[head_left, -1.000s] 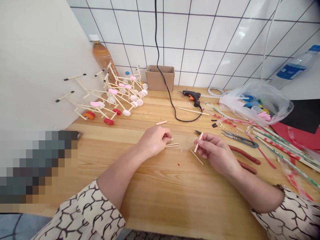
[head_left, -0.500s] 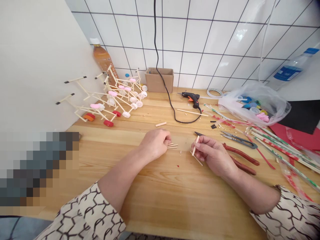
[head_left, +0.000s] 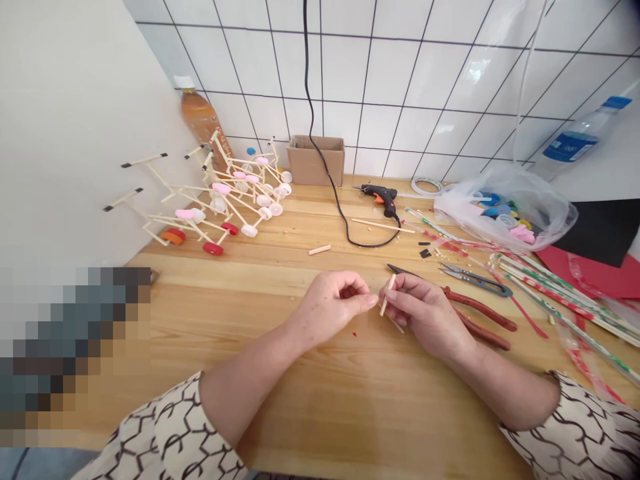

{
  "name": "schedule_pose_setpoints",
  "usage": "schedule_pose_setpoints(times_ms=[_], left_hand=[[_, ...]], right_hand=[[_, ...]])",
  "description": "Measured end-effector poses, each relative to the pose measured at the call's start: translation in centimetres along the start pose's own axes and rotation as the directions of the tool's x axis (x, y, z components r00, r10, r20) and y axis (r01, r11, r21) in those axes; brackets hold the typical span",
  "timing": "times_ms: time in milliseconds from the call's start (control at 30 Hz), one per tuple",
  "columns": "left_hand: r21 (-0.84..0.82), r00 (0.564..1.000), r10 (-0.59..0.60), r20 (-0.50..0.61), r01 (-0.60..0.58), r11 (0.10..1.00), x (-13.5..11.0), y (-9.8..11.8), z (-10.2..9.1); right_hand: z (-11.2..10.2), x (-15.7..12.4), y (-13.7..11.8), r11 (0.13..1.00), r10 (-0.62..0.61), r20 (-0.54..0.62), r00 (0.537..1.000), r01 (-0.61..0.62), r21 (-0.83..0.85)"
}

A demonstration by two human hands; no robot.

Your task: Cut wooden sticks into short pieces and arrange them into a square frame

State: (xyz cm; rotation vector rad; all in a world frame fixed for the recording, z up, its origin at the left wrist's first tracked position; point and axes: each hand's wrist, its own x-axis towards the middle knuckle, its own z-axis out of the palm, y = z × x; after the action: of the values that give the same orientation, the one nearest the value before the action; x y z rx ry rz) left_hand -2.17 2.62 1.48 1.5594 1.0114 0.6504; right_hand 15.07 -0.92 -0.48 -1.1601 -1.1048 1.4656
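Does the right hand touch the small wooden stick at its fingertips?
Touching: the head view shows the right hand holding the small wooden stick between its fingertips.

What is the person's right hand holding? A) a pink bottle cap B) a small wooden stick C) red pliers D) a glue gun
B: the right hand pinches a small wooden stick between its fingers.
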Motion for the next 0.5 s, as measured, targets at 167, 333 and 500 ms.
schedule_pose_setpoints(times_ms=[167, 333, 500], left_hand=[[-0.045, 0.999, 0.011, 0.040, -0.009, 0.999, -0.2, 0.2, 0.4], [-0.098, 1.000, -0.012, 0.022, 0.014, 0.995, -0.1, 0.1, 0.8], [-0.202, 0.995, -0.036, 0.097, 0.055, 0.978, -0.3, 0.1, 1.3]], right_hand=[[-0.1, -0.1, 0.0, 1.000, -0.009, -0.001, 1.000, 0.009, -0.019], [0.3, -0.1, -0.2, 1.000, -0.015, -0.024, 1.000, 0.015, 0.012], [0.3, -0.1, 0.0, 0.999, -0.023, -0.031, 0.999, 0.024, 0.033]])
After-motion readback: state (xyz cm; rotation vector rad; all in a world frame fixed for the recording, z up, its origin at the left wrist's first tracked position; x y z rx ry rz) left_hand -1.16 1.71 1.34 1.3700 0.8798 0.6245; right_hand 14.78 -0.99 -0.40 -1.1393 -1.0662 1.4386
